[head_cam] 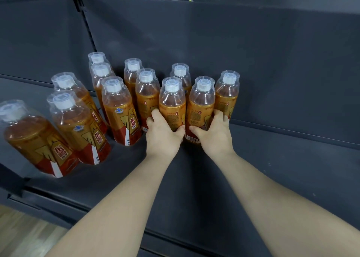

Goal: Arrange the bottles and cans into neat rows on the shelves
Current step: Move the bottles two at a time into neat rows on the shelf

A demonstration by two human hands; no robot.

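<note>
— Those stragglers out at nine o'clock?
— Widely spaced on the shelf, not lined up yet. Look centre: the left grip is curled round one bottle low down, and the right grip is wrapped round its neighbour at three o'clock.
— Why so low?
— Steadier for sliding, I'd guess. Both stand upright, side by side, fronting the rows toward twelve o'clock, against the back panel.

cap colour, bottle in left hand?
White cap under a clear cover, on the bottle the left hand grips. Head view.
</note>
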